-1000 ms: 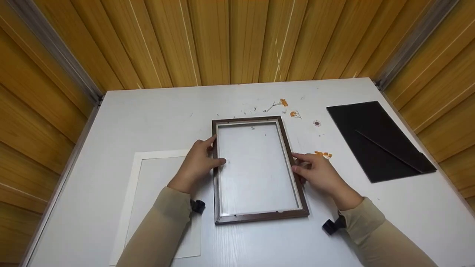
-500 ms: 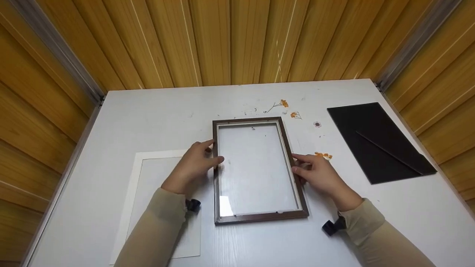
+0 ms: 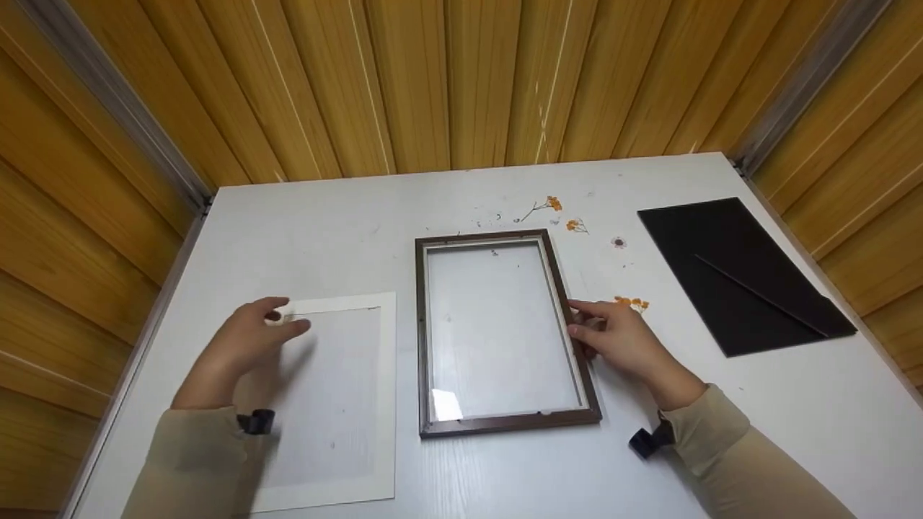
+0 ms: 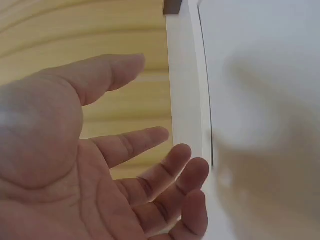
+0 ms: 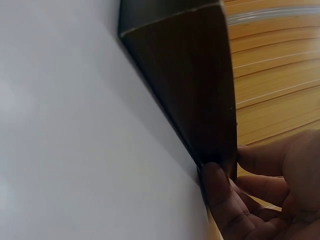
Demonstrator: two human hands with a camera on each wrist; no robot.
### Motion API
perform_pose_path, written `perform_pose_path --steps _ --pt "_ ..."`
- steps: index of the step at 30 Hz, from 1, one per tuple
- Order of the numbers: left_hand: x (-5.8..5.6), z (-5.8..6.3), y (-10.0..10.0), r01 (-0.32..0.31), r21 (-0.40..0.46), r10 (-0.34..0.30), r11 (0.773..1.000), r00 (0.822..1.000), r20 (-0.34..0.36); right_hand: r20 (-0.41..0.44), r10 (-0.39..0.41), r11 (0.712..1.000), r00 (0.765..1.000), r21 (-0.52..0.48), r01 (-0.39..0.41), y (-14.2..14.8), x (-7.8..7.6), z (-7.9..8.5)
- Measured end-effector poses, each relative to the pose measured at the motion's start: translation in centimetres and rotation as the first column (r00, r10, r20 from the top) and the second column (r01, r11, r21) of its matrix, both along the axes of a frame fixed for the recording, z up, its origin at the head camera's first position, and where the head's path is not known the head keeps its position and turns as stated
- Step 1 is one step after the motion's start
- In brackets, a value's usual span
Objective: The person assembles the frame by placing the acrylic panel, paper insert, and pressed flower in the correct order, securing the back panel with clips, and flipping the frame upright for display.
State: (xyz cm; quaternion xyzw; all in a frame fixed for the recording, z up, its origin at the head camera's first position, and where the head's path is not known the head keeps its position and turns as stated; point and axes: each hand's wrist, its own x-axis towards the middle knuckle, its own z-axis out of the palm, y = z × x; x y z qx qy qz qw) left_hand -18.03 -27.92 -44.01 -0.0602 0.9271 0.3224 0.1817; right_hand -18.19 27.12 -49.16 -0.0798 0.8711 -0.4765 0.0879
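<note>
A brown picture frame [image 3: 508,428] lies on the white table with a clear pane inside, light glinting at its lower left corner. My right hand [image 3: 611,333] pinches the frame's right side; in the right wrist view the fingers [image 5: 227,200] bend against the dark outer side of the frame [image 5: 187,85]. Over the upper left part of a white mat [image 3: 386,404] hovers my left hand [image 3: 245,342], holding nothing. Its thumb and fingers are spread apart in the left wrist view, where the pale mat border [image 4: 186,75] runs past the fingertips.
Black boards [image 3: 721,288] lie at the right, overlapping. Dried orange flowers [image 3: 554,203] and a small round blossom [image 3: 619,243] lie beyond and right of the frame, with another orange sprig [image 3: 632,303] by my right hand. Yellow wood-patterned panels [image 3: 418,86] wall the table in.
My left hand has let go of the frame's left side and moved left over the mat, uncovering the mat's right part. The right hand and the frame have stayed in place.
</note>
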Motion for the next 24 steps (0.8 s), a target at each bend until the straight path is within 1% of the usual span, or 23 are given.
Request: perform_pose_path --steps 2,5,9,11,13,15,17,20,24 --pt "0.7 0.1 -1.5 -0.015 -0.028 0.016 0.999 1.0 0.026 0.005 -0.004 1.0 1.0 0.005 0.004 0.1 0.0 0.0" --pt "1.5 0.1 -2.7 -0.018 -0.077 0.023 0.997 0.997 0.069 0.012 -0.014 1.0 1.0 0.012 0.014 0.4 0.0 -0.1" --pt "2.2 -0.1 -3.1 0.007 -0.153 0.012 0.988 0.993 0.12 0.025 -0.016 1.0 1.0 -0.006 0.017 0.7 0.1 -0.3" --pt "2.6 -0.1 -3.0 0.011 -0.19 0.014 0.982 0.991 0.13 0.03 -0.013 1.0 0.999 -0.02 0.014 0.8 0.1 -0.4" --pt "2.8 -0.1 -3.1 -0.003 -0.204 0.03 0.979 0.992 0.124 0.037 -0.013 0.999 0.999 -0.033 0.014 0.8 0.0 -0.4" --pt "3.0 -0.1 -3.1 -0.035 -0.186 0.059 0.982 0.991 0.123 0.047 -0.013 0.999 0.999 -0.045 0.015 0.7 0.0 -0.4" --pt "3.2 -0.1 -3.2 -0.079 -0.144 0.097 0.986 0.987 0.124 0.057 -0.014 0.998 0.998 -0.056 0.017 0.6 -0.1 -0.3" --pt "3.5 -0.2 -3.3 -0.125 -0.092 0.138 0.988 0.98 0.146 0.065 -0.008 0.998 0.998 -0.061 0.012 0.4 -0.2 -0.3" --pt "4.0 -0.5 -3.1 -0.14 -0.085 0.151 0.986 0.978 0.143 0.059 0.004 0.998 0.998 -0.064 0.0 0.3 -0.3 -0.3"
